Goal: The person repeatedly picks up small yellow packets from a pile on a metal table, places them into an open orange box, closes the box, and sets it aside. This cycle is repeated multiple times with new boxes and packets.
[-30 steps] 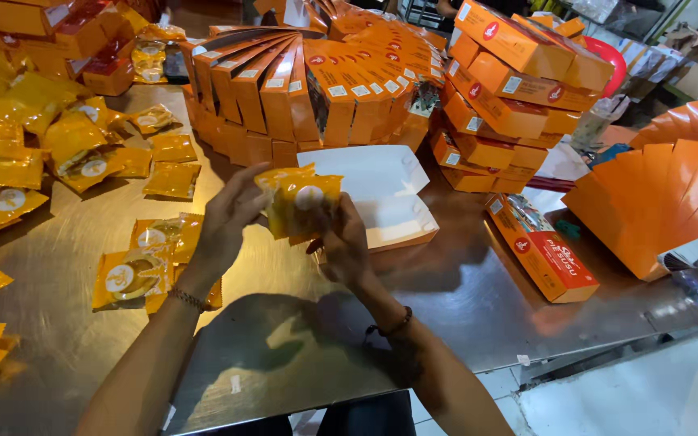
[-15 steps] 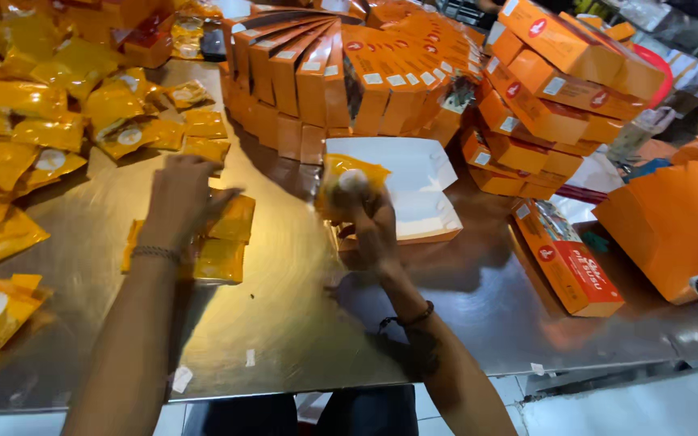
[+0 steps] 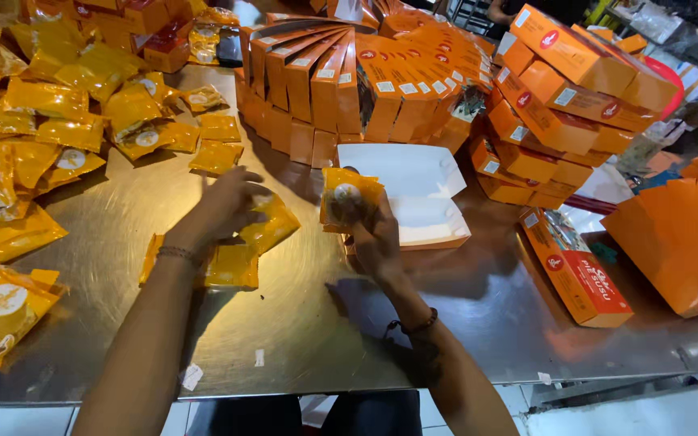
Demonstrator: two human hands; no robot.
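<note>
My right hand holds up several yellow snack packets over the metal table, just in front of an open white-lined box. My left hand rests on a yellow packet lying on the table, fingers closing around it. Two more yellow packets lie just below that hand.
Many yellow packets are scattered over the left of the table. Closed orange boxes fan out behind the open box and pile up at right. One orange box lies near the front right edge. Flat orange cartons stand at far right.
My left hand left the packets held in my right hand, went down to the left and now lies on a packet on the table. My right hand keeps its packets raised.
</note>
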